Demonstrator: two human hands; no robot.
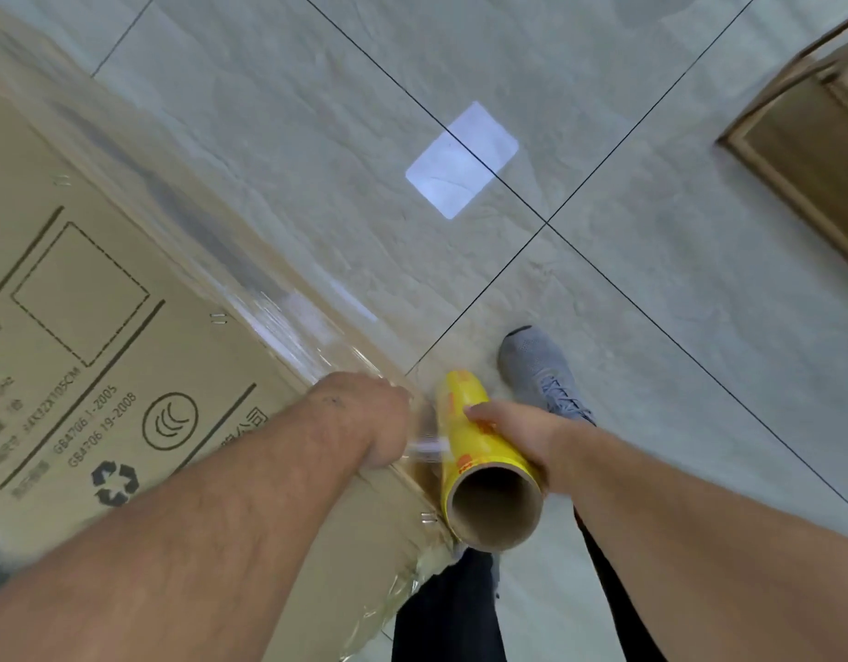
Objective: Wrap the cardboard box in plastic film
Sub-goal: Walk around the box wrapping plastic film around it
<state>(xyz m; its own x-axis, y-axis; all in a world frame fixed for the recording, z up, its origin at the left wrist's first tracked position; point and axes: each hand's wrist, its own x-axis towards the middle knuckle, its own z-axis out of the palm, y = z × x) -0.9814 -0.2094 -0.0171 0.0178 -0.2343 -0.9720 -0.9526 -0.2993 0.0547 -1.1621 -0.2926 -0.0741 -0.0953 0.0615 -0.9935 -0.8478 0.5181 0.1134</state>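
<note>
A large cardboard box (pixel 102 327) with black printing fills the left side and stands on the tiled floor. Clear plastic film (pixel 288 322) clings along its right edge and side face. My right hand (pixel 513 437) grips a yellow film roll (pixel 474 441) with a brown cardboard core, its open end toward me, just right of the box's edge. My left hand (pixel 369 418) rests on the box's edge beside the roll, fingers curled over the film there. A short stretch of film runs between my left hand and the roll.
Grey glossy floor tiles (pixel 651 279) with dark joints spread to the right, with a bright light reflection (pixel 460 160). My grey shoe (pixel 541 370) and dark trouser leg (pixel 450 609) are beside the box. A wooden furniture piece (pixel 804 136) stands at the upper right.
</note>
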